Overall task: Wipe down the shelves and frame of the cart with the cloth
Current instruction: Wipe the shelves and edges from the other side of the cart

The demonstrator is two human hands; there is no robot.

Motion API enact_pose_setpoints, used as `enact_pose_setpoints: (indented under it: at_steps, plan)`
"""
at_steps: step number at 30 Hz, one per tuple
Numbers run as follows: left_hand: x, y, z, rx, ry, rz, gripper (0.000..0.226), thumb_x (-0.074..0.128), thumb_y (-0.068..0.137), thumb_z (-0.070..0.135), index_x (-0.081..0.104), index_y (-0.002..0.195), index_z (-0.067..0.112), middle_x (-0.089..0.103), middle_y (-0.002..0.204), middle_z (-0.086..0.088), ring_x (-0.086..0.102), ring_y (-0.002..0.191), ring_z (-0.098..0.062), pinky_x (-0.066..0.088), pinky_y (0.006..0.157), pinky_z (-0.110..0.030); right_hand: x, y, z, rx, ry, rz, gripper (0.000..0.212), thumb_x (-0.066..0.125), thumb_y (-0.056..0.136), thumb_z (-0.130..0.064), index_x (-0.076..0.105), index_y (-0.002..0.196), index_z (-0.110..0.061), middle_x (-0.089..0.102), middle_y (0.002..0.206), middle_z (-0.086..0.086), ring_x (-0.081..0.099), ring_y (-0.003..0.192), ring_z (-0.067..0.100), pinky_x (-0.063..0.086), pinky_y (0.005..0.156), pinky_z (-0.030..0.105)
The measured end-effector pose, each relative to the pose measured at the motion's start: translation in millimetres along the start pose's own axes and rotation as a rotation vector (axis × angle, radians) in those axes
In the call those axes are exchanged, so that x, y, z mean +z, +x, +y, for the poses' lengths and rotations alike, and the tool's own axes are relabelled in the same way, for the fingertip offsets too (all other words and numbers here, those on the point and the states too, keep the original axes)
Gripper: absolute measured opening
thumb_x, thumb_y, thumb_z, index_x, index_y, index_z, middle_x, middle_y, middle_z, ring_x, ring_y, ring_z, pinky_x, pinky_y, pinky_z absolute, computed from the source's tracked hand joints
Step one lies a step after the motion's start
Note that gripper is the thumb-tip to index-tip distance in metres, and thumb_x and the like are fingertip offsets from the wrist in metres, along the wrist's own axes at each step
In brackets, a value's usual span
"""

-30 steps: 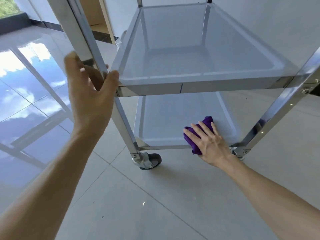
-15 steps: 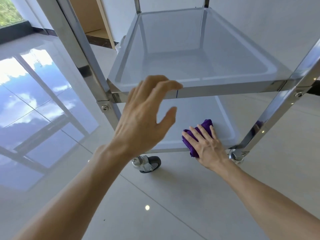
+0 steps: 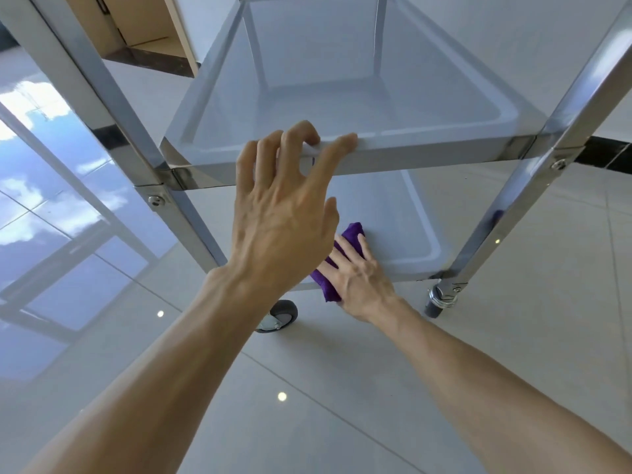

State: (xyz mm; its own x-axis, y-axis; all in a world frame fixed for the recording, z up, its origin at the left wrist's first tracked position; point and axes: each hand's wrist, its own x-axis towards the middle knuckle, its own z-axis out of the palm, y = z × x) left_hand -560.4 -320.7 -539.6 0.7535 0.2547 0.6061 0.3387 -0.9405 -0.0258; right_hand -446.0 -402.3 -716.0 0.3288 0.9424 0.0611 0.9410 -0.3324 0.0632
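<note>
Your left hand [image 3: 280, 213] reaches to the near rim of the cart's middle shelf [image 3: 427, 145], its fingers curled over the rim's edge and the thumb stretched out along it, so it grips the shelf. That hand and forearm cross in front of the lower part of the cart and hide part of the bottom shelf [image 3: 403, 234] and part of the purple cloth [image 3: 352, 234].

Your right hand [image 3: 355, 278] lies flat on the cloth with straight fingers, pressing it against the near edge of the bottom shelf, left of centre. The cloth is bunched under the palm, and its ends show past the fingertips and below the heel of the hand.

The cart's near left post [image 3: 113, 107] and near right post [image 3: 533, 186] frame both shelves, each joined to the middle shelf with a screw. Two castors show at floor level: the left one [image 3: 280, 314] partly behind your left forearm, the right one [image 3: 439, 299] just below the right post. The glossy tiled floor [image 3: 342, 388] reflects a window and sky on the left. A wooden cabinet opening [image 3: 147, 29] stands beyond the cart at upper left.
</note>
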Motion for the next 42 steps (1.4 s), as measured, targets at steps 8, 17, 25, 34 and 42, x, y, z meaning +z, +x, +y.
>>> enact_pose_setpoints:
  at_steps: [8, 17, 25, 34, 42]
  plan:
    - [8.0, 2.4, -2.4, 0.058, -0.019, 0.017, 0.070, 0.065, 0.080, 0.016, 0.043, 0.145, 0.029, 0.045, 0.136, -0.008, 0.037, 0.123, -0.029, 0.020, 0.111, -0.041, 2.4, -50.3, 96.7, 0.257, -0.096, -0.157, 0.103, 0.070, 0.085, -0.035, -0.004, 0.157, -0.029, 0.007, 0.166, 0.009, 0.002, 0.153, 0.031, 0.000, 0.122, 0.055]
    - [9.3, 13.5, -8.3, -0.003, -0.063, -0.012, 0.064, 0.071, 0.079, 0.021, 0.048, 0.138, 0.031, 0.044, 0.130, -0.004, 0.037, 0.121, -0.031, 0.024, 0.106, -0.045, -31.4, -68.5, 80.7, 0.274, 0.360, -0.172, 0.073, 0.065, 0.088, -0.011, 0.032, 0.150, -0.028, 0.041, 0.149, -0.006, 0.027, 0.145, 0.023, 0.016, 0.121, 0.048]
    - [4.9, 29.9, 4.4, -0.013, -0.100, -0.026, 0.056, 0.072, 0.080, 0.028, 0.052, 0.133, 0.026, 0.046, 0.123, -0.006, 0.041, 0.115, -0.031, 0.032, 0.101, -0.049, -100.7, -110.6, 82.6, 0.710, 1.481, -0.073, 0.048, 0.071, 0.078, -0.005, 0.063, 0.118, -0.030, 0.075, 0.107, -0.005, 0.071, 0.099, 0.019, 0.058, 0.091, 0.042]
    - [6.2, 53.0, 49.6, 0.156, -0.163, -0.151, 0.075, 0.070, 0.083, 0.029, 0.037, 0.150, 0.026, 0.043, 0.145, -0.010, 0.039, 0.135, -0.033, 0.018, 0.117, -0.059, -125.3, -163.6, 98.4, 1.057, 1.615, 0.533, 0.031, 0.075, 0.079, -0.002, 0.071, 0.103, -0.022, 0.077, 0.090, 0.001, 0.073, 0.076, 0.017, 0.056, 0.062, 0.033]
    - [18.4, 51.2, 72.2, 0.153, -0.108, -0.161, 0.087, 0.063, 0.067, 0.005, 0.039, 0.148, 0.025, 0.046, 0.146, -0.008, 0.040, 0.133, -0.037, 0.026, 0.112, -0.055, -167.7, -99.2, 91.3, 0.770, 1.113, 0.952, 0.063, 0.082, 0.078, -0.020, 0.048, 0.131, -0.030, 0.064, 0.115, -0.018, 0.060, 0.108, 0.002, 0.051, 0.088, 0.018]
